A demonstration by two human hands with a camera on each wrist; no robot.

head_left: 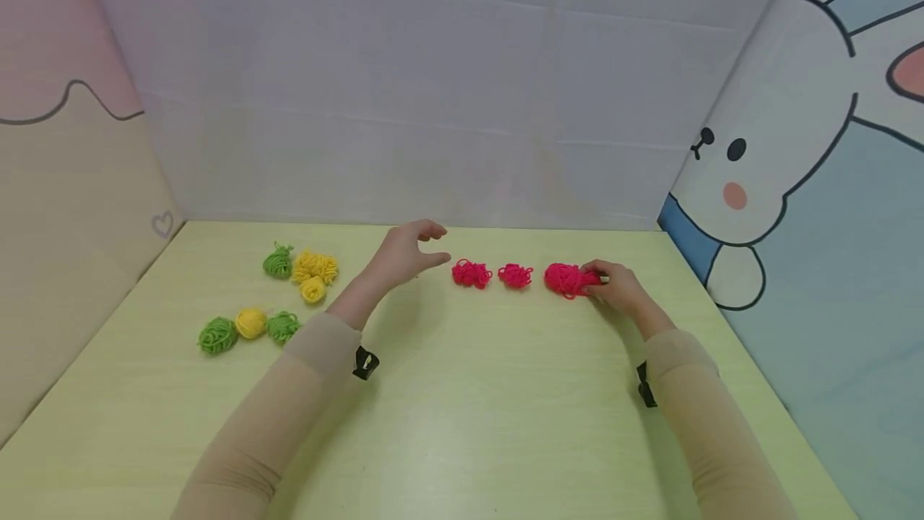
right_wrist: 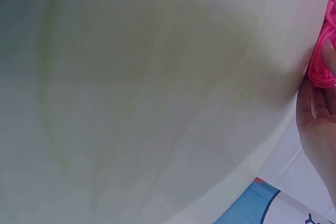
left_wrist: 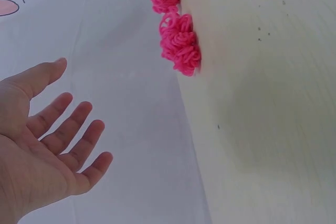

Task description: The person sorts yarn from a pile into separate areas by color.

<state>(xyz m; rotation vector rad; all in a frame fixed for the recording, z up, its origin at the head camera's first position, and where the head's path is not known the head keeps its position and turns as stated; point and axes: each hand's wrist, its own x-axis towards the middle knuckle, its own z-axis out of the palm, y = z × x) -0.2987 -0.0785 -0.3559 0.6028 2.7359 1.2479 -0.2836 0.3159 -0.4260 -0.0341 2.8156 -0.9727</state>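
My right hand (head_left: 613,286) grips a large pink yarn ball (head_left: 566,280) at its right end. In the right wrist view, the thumb lies on the near side of the pink yarn (right_wrist: 321,72) and the fingers lie behind it. My left hand (head_left: 413,253) hovers over the table, fingers spread and holding nothing. Just right of it sits a loose pink yarn bundle (head_left: 472,274), also seen in the left wrist view as looped pink yarn (left_wrist: 179,44). A smaller pink bundle (head_left: 516,276) lies between that one and the large ball.
At the left of the table (head_left: 462,424) lie green yarn balls (head_left: 217,336), (head_left: 277,261), with another green one (head_left: 283,327) partly by the left sleeve. Yellow yarn balls (head_left: 250,323) and a yellow bundle (head_left: 315,266) sit among them. A pale cloth wall (head_left: 433,87) backs the table.
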